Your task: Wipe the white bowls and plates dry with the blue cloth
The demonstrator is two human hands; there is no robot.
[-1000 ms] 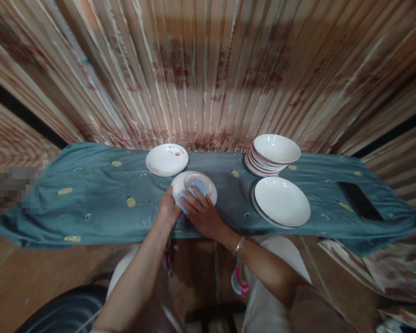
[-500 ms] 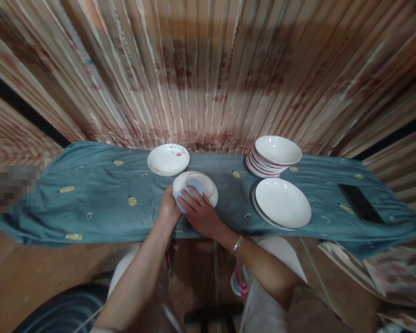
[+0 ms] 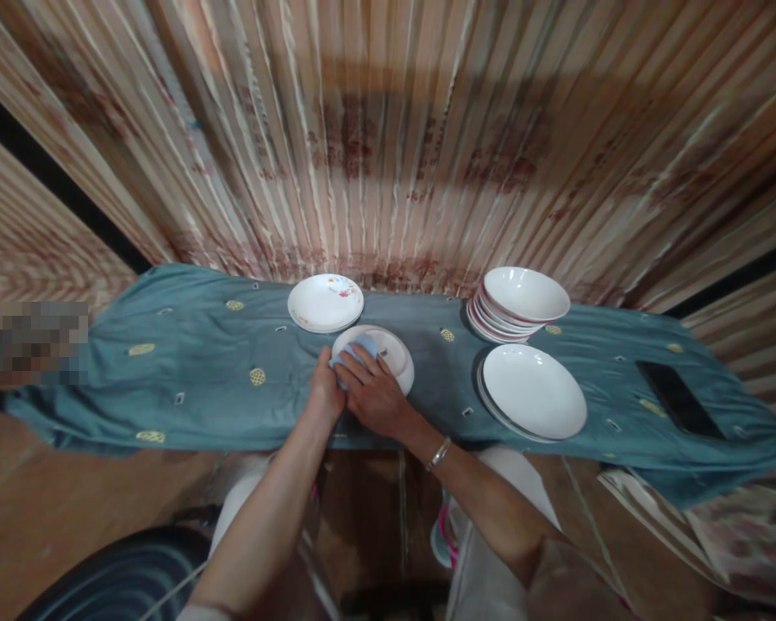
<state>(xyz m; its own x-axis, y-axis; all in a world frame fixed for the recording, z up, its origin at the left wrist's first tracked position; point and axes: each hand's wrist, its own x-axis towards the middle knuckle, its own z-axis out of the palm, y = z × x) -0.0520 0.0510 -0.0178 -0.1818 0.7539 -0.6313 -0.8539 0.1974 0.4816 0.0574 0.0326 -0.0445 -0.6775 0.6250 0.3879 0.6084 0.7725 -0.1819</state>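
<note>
A white plate (image 3: 401, 371), turned bottom up with its foot ring showing, is in front of me near the table's front edge. My left hand (image 3: 328, 388) grips its left rim, the fingers partly hidden beneath it. With the fingers of my right hand (image 3: 376, 392) I press a light-blue cloth (image 3: 364, 345) onto the plate's underside. Most of the cloth is under that hand. Just behind stand white plates with a flower print (image 3: 325, 304), stacked low.
A stack of white bowls (image 3: 526, 293) with red bands stands at the right rear, with larger white plates (image 3: 534, 392) stacked before it. A black phone (image 3: 679, 398) lies farther right on the teal tablecloth (image 3: 200, 345). Behind the table hangs a patterned curtain (image 3: 388, 129). A pixelated patch covers the left edge.
My right hand and the cloth have shifted slightly over the plate's underside, uncovering a small dark mark inside the foot ring. The whole view has shifted a little; my left hand keeps its hold.
</note>
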